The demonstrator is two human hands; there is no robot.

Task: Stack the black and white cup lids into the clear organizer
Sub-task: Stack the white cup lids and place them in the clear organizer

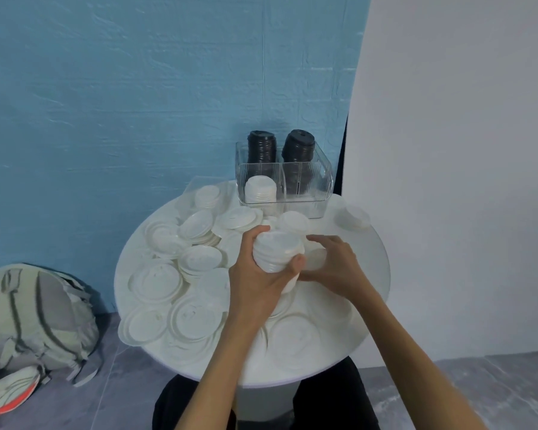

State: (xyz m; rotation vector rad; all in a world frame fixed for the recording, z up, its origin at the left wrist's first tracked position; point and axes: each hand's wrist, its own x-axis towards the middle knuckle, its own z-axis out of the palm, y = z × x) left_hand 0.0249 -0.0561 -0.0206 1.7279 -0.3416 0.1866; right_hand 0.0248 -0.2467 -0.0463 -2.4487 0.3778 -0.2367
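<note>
My left hand [258, 274] grips a stack of white lids [277, 249] above the middle of the round white table [367, 274]. My right hand [333, 265] is just right of the stack, its fingers curled around another white lid [316, 259] beside it. The clear organizer [320, 184] stands at the table's far edge. Its two rear sections hold tall stacks of black lids [261, 150] [298, 150]. A short stack of white lids [260, 189] sits in its front left section. Several loose white lids [196, 318] cover the table's left half.
A small pile of white lids [354, 217] lies at the table's right edge. A grey backpack [41, 311] and a shoe [7, 395] lie on the floor to the left. A blue wall stands behind the table, and a white panel rises at the right.
</note>
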